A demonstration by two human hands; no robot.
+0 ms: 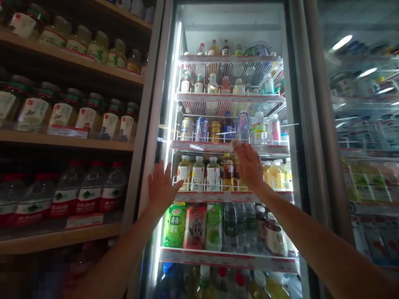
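Note:
My left hand (162, 187) is raised with its fingers spread, at the left edge of the lit drinks cooler's glass door (230, 25). Nothing shows in it. My right hand (249, 164) reaches up in front of the middle shelves, its fingers close together over a small white wad (236, 143) like a cloth or tissue. That wad appears to be against the glass, though the exact contact is hard to see. Behind the hands stand bottled drinks (213, 173) and cans (202, 128) on wire shelves.
To the left, wooden shelves (62, 139) carry jars (89, 112) and red-capped water bottles (90, 189). A metal door frame (311, 104) stands at the right, beside another glass-fronted cooler (368, 141) with reflections on it. Large green and red drink packs (195, 226) fill a lower shelf.

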